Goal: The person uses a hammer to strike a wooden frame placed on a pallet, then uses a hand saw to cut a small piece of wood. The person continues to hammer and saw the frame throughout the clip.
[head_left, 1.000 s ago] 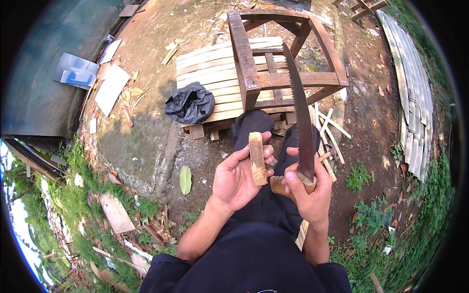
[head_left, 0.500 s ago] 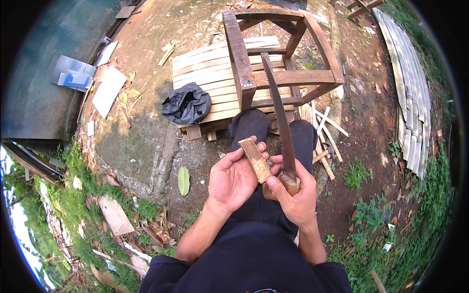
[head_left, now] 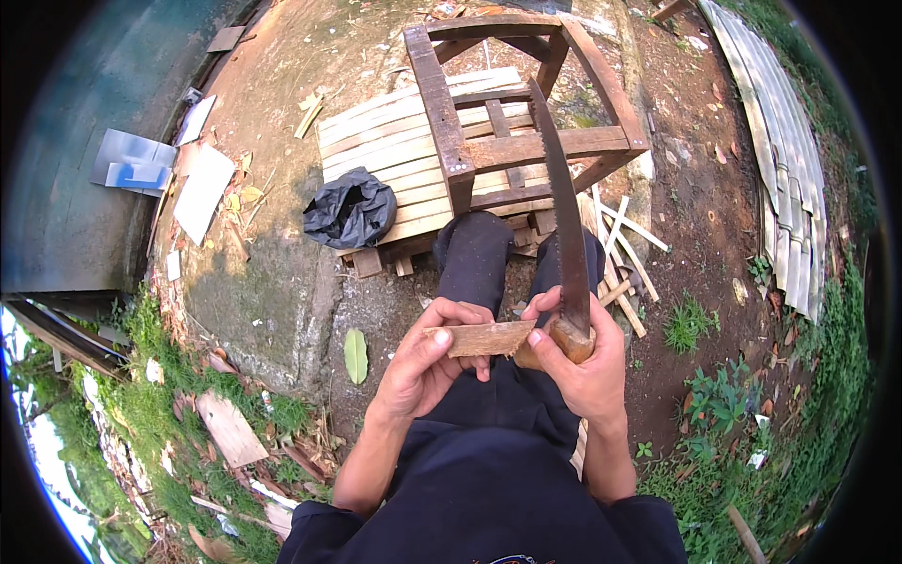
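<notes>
My left hand (head_left: 425, 362) pinches a short wooden offcut (head_left: 490, 339) by its left end, thumb on top. The piece lies nearly level across my lap, and its right end shows a rough, splintered edge. Around the wooden handle of a handsaw (head_left: 567, 202) my right hand (head_left: 581, 362) is closed, its thumb by the offcut's right end. The saw's dark, toothed blade points up and away, passing in front of a brown wooden frame (head_left: 521, 150). That frame, like a stool or chair base, stands on a slatted wooden platform (head_left: 376, 141) beyond my knees.
A black plastic bag (head_left: 349, 209) sits on the platform's near left corner. Thin wood strips (head_left: 628, 240) and a hammer-like tool (head_left: 618, 289) lie to the right of my knee. Corrugated sheets (head_left: 766, 160) line the far right. White boards (head_left: 203, 193) rest on the left ground.
The offcut has turned from steeply slanted to nearly level, and my left hand now pinches its end instead of cradling it palm up. The saw has shifted slightly right.
</notes>
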Motion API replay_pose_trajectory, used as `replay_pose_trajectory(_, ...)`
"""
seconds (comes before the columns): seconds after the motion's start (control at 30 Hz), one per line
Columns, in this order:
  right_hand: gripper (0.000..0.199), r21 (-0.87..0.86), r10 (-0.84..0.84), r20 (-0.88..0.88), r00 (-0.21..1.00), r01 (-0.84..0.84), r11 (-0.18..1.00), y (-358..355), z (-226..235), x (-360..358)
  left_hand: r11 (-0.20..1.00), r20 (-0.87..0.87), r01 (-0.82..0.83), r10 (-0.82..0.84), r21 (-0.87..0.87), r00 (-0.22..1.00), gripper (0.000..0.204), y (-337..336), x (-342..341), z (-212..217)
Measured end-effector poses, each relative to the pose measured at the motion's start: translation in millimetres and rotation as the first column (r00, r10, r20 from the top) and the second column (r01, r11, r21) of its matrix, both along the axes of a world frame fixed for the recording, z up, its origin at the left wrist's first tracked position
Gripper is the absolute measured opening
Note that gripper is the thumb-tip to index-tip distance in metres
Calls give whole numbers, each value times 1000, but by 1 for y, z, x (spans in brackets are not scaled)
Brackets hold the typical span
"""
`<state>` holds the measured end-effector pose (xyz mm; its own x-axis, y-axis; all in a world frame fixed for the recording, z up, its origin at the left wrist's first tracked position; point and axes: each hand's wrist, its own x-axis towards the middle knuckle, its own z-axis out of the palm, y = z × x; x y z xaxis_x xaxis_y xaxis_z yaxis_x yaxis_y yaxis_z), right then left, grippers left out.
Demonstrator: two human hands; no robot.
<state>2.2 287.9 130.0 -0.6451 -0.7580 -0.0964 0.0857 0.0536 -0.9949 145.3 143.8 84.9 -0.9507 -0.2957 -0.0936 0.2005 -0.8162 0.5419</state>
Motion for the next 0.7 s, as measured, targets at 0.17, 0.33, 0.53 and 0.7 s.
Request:
replay_pose_trajectory(0.17,30,-74,52,113,992,-44,996,-3,-3,-1,945,200,158,-102,-285,975,28,0,8,7)
replay_pose_trajectory(0.33,37,41,28,-123,992,-23,999,-21,-6,-6,816,338,181,19,-549,941,41,1,-6,15)
replay_pose_trajectory(0.53,47,114,-60,-511,858,137,984,-33,-3,-8,637,361,8,427,-771,829,31,-45,-42,13)
replay_pose_trajectory(0.7,37,135,-79,-221,972,111,985,-38,-4,6,306,268,66,685,-950,678,35,-73,-71,8)
